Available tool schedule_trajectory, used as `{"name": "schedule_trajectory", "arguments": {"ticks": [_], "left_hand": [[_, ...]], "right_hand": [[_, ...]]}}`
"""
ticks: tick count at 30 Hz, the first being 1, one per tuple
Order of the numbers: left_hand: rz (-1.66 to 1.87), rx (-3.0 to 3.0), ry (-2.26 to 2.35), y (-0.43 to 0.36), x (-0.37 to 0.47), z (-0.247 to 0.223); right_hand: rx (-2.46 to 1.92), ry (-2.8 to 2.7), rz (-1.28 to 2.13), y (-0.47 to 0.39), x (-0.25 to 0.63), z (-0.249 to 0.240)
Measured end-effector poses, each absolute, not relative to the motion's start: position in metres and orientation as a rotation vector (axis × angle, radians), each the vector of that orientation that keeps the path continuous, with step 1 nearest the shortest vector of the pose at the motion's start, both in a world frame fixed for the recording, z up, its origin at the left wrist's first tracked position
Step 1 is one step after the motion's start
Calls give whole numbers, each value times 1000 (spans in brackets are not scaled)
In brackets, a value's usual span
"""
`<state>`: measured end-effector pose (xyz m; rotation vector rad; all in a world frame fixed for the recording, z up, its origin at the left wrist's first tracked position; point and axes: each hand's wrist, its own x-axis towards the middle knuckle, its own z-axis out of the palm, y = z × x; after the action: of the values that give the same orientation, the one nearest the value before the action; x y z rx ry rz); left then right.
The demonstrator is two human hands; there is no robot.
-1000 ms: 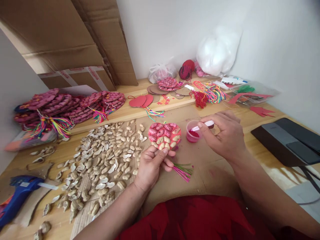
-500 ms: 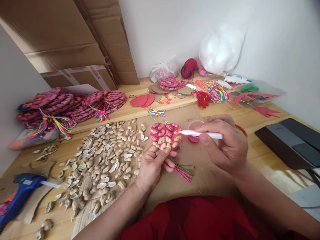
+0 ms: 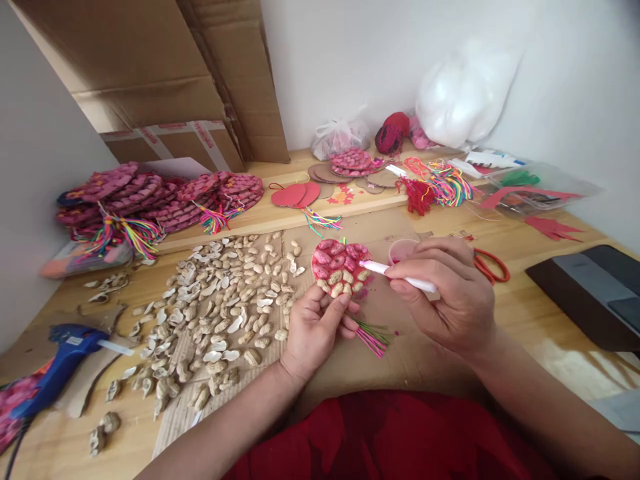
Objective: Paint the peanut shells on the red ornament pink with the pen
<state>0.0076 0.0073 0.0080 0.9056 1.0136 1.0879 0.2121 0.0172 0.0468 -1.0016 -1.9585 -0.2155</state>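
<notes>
Peanut-shell disc (image 3: 341, 267), round and partly painted red with several shells along its lower edge left bare, is held up between the two hands, just above the cardboard sheet (image 3: 410, 353); it is pinched at its lower rim by the left hand (image 3: 315, 327), thumb and fingers closed on it, with a pink and green tassel (image 3: 373, 337) trailing from under that hand; a white brush (image 3: 397, 275) is gripped in the right hand (image 3: 450, 300), fingers closed round the handle, and its tip is laid against the disc's right edge; the bristles cannot be made out against the red; a pink paint cup (image 3: 400, 250) stands just beyond the right hand, its near side hidden by the fingers; red scissors (image 3: 490, 267) show only partly past the right wrist; loose peanut shells (image 3: 220, 307) are spread to the left of the left hand, and a blue glue gun (image 3: 60, 363) lies further left, cut off at the frame edge. A second earlier the brush was held at the cup; it has since been brought across to the disc, while the left hand's grip is unchanged.
</notes>
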Motion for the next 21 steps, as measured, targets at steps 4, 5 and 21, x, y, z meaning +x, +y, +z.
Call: {"name": "schedule_trajectory", "arguments": {"ticks": [4,5,21], "left_hand": [[1096,907,1018,7,7,8],[1097,911,1018,7,7,8],[1085,924,992,7,6,6]], "right_hand": [[-1004,-1955,-192,16,213,47],[-1002,-1946,-195,16,212,47],[-966,-2017,-275,16,213,49]]}}
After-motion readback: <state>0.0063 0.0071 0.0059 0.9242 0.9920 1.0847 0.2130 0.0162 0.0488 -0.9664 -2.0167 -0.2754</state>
